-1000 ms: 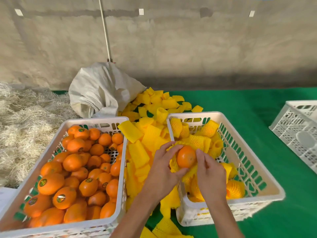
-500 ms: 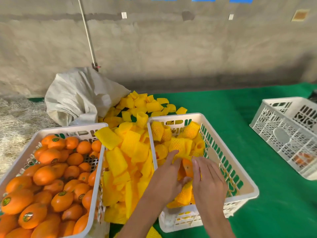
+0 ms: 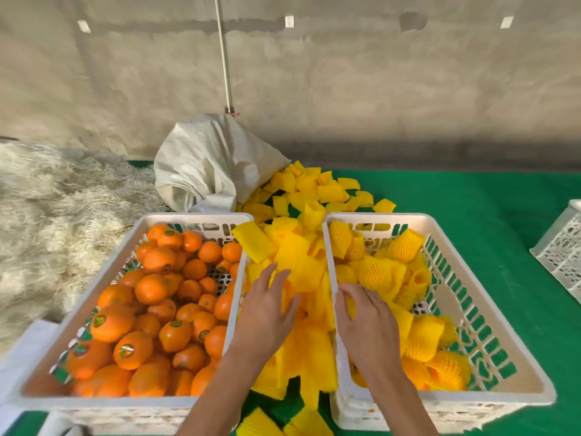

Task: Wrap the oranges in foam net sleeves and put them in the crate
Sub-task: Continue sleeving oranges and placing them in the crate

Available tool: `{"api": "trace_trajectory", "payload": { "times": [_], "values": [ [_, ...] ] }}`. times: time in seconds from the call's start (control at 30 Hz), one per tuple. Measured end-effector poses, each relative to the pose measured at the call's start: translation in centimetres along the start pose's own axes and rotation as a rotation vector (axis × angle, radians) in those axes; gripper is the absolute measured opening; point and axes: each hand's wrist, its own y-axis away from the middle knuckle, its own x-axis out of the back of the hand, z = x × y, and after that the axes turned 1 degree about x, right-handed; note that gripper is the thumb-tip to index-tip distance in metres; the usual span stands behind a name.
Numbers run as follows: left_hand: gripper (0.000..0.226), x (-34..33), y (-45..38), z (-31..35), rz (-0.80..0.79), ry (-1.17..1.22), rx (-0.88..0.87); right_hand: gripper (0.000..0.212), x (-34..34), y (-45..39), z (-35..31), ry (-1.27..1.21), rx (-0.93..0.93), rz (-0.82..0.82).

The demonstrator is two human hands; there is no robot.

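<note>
1. Change observed: a second ago both hands held a half-sleeved orange over the right crate. Neither hand holds fruit now, so that orange is judged released into the crate among the wrapped oranges.

2. Left hand: it has moved off the crate and lies over the pile of loose foam net sleeves between the two crates. Fingers are straight and slightly spread, pointing toward 12 o'clock. No pinch is visible; whether the fingertips press the foam cannot be told.

3. Right hand: it sits at the crate's left wall, toward 9 o'clock of the crate. Fingers are loosely curled and slightly apart. Nothing can be seen pinched between them.

4. Task items: the unwrapped oranges fill the left crate, at 9 o'clock from the left hand. The wrapped ones cover the right crate's floor from 12 round to 5 o'clock, with bare floor showing at 3 o'clock.

5. Surroundings: a white sack stands at 12 o'clock behind the sleeve pile. All rests on a green mat.

6. Assessment: one wrap-and-place cycle appears complete. The left hand looks placed to take a fresh sleeve. Many oranges remain unwrapped, so the task is far from finished.
</note>
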Motion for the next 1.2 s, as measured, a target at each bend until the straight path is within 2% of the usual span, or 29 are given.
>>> {"api": "trace_trajectory", "payload": {
  "times": [0.2,0.33,0.53,0.63,0.73,0.87,0.93,1.07,1.2],
  "values": [
    [0.049,6.1,2.3,-9.4,-0.053,-0.230,0.350,0.042,-7.2,-0.1,-4.2,0.022,-0.009,-0.391],
    [0.056,8.9,3.8,-13.7,-0.127,-0.391,0.462,0.046,-10.8,-0.6,-5.1,-0.056,-0.060,-0.509],
    [0.051,10.5,4.5,-17.4,-0.291,-0.528,0.411,0.037,-13.7,-1.9,-5.3,-0.175,-0.197,-0.451],
    [0.045,10.0,3.9,-17.5,-0.342,-0.610,0.373,0.022,-14.1,-1.9,-6.4,-0.215,-0.189,-0.354],
    [0.050,9.1,3.1,-17.4,-0.399,-0.652,0.374,0.010,-14.0,-1.7,-7.3,-0.263,-0.166,-0.270],
    [0.048,8.3,2.1,-17.6,-0.479,-0.676,0.350,0.019,-13.2,-1.6,-8.0,-0.359,-0.226,-0.257],
    [0.053,8.3,2.1,-17.7,-0.412,-0.619,0.319,0.027,-12.5,-1.5,-8.0,-0.399,-0.239,-0.259],
    [0.073,9.8,1.9,-16.3,-0.116,-0.389,0.278,0.037,-11.1,-1.8,-8.2,-0.441,-0.247,-0.222],
    [0.084,11.1,1.1,-12.8,0.031,-0.026,0.155,0.036,-10.0,-2.0,-8.6,-0.519,-0.245,-0.181]
  ]
}}
